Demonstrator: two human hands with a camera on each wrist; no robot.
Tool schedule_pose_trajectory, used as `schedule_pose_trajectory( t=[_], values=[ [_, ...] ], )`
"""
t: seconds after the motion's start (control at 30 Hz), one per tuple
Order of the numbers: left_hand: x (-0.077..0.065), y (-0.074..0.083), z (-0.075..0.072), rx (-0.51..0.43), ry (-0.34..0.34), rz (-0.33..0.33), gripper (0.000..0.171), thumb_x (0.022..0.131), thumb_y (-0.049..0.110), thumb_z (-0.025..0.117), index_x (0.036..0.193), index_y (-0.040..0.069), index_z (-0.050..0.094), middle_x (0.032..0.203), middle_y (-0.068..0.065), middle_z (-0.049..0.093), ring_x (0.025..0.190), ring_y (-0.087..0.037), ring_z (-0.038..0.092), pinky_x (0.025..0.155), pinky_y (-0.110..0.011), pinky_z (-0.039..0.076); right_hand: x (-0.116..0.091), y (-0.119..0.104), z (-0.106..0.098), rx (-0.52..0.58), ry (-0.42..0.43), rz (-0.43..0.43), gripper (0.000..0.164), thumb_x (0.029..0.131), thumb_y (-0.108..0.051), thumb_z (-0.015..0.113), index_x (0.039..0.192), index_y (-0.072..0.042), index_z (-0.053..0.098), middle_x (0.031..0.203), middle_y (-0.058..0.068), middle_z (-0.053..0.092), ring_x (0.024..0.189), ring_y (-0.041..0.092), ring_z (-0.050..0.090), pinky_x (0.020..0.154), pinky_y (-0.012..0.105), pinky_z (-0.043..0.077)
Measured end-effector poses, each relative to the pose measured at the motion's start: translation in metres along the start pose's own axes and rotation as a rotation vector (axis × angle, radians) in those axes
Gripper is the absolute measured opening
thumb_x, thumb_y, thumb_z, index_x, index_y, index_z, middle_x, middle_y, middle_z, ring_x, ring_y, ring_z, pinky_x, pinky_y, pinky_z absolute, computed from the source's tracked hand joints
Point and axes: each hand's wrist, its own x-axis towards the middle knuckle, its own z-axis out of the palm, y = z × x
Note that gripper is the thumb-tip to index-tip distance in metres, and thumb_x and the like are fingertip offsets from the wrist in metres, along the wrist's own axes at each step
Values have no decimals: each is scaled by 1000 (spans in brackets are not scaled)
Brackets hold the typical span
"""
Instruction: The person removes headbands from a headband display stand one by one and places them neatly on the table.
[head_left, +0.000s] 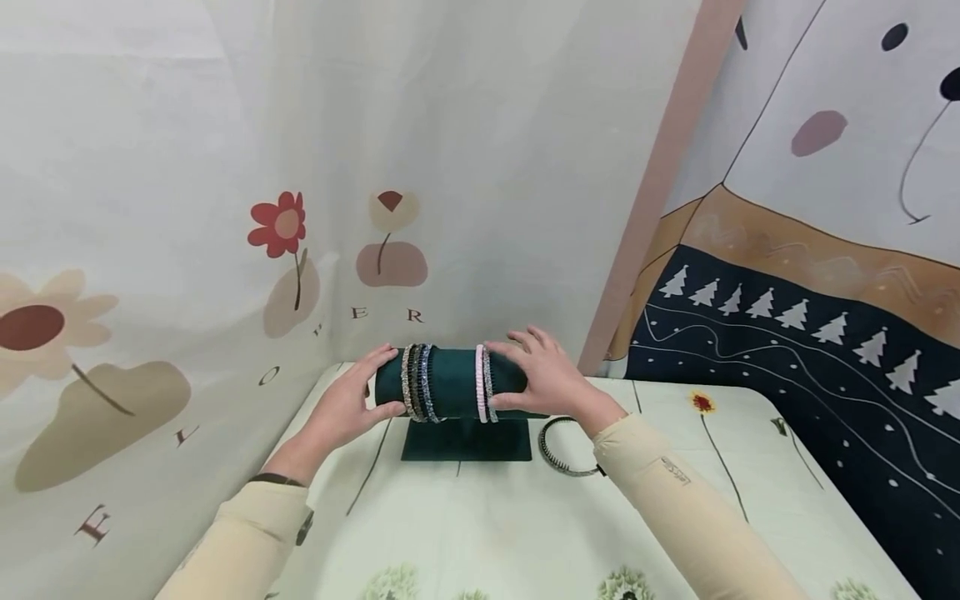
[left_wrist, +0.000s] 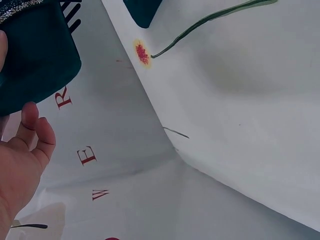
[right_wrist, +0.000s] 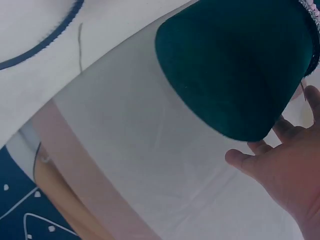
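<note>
A dark green velvet display stand (head_left: 453, 385), a horizontal roll on a flat base, stands on the table. Several glittery dark headbands (head_left: 420, 383) circle its left part. Farther right, a pink headband (head_left: 481, 383) sits beside a silvery headband (head_left: 490, 385). My left hand (head_left: 341, 412) grips the roll's left end, thumb in front by the headbands and fingers over the top and behind. My right hand (head_left: 551, 375) reaches around the silvery headband, index fingertip at its top and thumb at its lower front. Its other fingers spread behind the roll.
A loose dark toothed headband (head_left: 562, 462) lies on the table to the right of the base, near my right sleeve. The pale flowered tablecloth (head_left: 450, 525) extends toward me. A printed curtain (head_left: 480, 167) hangs close behind the stand and along the left side.
</note>
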Motion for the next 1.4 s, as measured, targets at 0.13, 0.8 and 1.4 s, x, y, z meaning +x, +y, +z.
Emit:
schedule_pose_trajectory(
  t=[0.13, 0.8, 1.4],
  values=[
    [2, 2, 0, -11, -6, -4, 91, 93, 36, 85, 168, 20, 35, 178, -10, 28, 144, -44, 54, 103, -57, 57, 2, -3, 1, -27, -31, 1, 90, 87, -67, 79, 165, -40, 40, 174, 16, 34, 164, 50, 15, 129, 72, 17],
    [0, 1, 0, -16, 2, -10, 90, 93, 33, 85, 168, 20, 35, 178, -10, 28, 123, -39, 64, 97, -53, 58, 1, -4, 11, -59, -3, 13, 92, 87, -59, 84, 165, -36, 40, 172, 14, 37, 163, 47, 22, 130, 68, 18],
    [1, -1, 0, 5, 3, -6, 90, 93, 36, 85, 167, 19, 36, 178, -10, 29, 105, -29, 62, 86, -45, 56, -13, 9, 2, -26, 11, 75, 88, 84, -55, 86, 161, -34, 47, 172, 11, 38, 163, 47, 19, 128, 71, 21]
  ],
)
